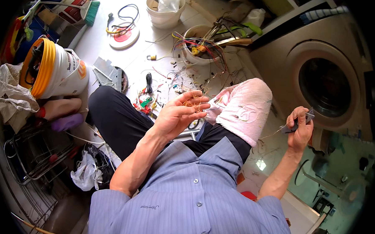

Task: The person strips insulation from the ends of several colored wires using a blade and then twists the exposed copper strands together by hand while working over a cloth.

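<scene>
My left hand [177,115] is turned palm up over my lap, its fingers partly stretched out. A loose tangle of thin copper-coloured wire [192,103] lies across those fingers. Out to the right, my right hand [300,131] is closed around a small dark grey boxy piece [308,116] with a flat edge; its exact kind does not show. A thin wire [272,135] trails from it toward my knee. A pink towel [246,110] covers my right knee. Beyond my lap, wire scraps and small parts [188,77] are scattered over the floor, with a black bundled cable [148,83] among them.
A pot full of coloured wires [197,60] stands ahead, near a white bucket [166,18]. A cable lies by a round white lid [124,39]. To the left are a yellow-rimmed bucket [70,74] and a wire rack [38,159]; a washing machine [277,67] stands right.
</scene>
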Demonstrator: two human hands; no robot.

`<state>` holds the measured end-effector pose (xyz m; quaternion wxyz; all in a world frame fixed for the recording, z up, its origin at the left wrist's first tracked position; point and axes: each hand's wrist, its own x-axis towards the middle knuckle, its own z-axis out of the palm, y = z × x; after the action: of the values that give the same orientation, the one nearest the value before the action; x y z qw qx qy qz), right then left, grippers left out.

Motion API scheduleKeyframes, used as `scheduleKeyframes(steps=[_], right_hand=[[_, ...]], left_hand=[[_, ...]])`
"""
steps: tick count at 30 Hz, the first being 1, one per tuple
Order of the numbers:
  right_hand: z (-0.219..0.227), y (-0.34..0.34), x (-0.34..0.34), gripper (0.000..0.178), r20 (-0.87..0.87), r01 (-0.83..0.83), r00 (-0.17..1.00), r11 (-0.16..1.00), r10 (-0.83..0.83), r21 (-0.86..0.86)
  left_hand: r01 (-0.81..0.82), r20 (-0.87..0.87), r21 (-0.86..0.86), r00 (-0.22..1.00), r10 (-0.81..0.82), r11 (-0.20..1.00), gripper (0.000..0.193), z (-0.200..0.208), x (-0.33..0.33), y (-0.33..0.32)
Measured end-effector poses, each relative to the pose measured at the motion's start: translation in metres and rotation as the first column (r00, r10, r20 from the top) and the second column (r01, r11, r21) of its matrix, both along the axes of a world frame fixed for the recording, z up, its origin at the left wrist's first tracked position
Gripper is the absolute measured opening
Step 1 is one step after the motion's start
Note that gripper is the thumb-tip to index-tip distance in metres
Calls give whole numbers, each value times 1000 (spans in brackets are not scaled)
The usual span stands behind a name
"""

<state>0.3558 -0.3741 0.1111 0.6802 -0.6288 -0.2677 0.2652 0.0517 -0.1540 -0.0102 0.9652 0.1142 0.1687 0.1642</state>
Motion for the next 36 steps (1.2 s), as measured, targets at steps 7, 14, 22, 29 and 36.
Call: scheduleKeyframes(steps=[7, 14, 22, 29, 36], right_hand=[[3, -6, 1, 25, 26, 6, 1000, 1000, -6, -23], [19, 21, -38, 9, 449, -5, 876, 936, 175, -353], [-10, 91, -81, 21, 735, -379, 420, 839, 533, -391], [-13, 79, -72, 17, 705, -236, 486, 854, 517, -464], [13, 47, -48, 11, 602, 4, 744, 898, 292, -440]], left_hand=[[36, -75, 57, 997, -31, 998, 40, 3, 5, -7], [96, -270, 252, 962, -25, 963, 17, 0, 19, -20], [229, -315, 466, 946, -81, 855, 14, 12, 23, -30], [256, -312, 394, 941, -133, 883, 21, 22, 21, -26], [98, -166, 185, 984, -67, 978, 26, 7, 16, -19]])
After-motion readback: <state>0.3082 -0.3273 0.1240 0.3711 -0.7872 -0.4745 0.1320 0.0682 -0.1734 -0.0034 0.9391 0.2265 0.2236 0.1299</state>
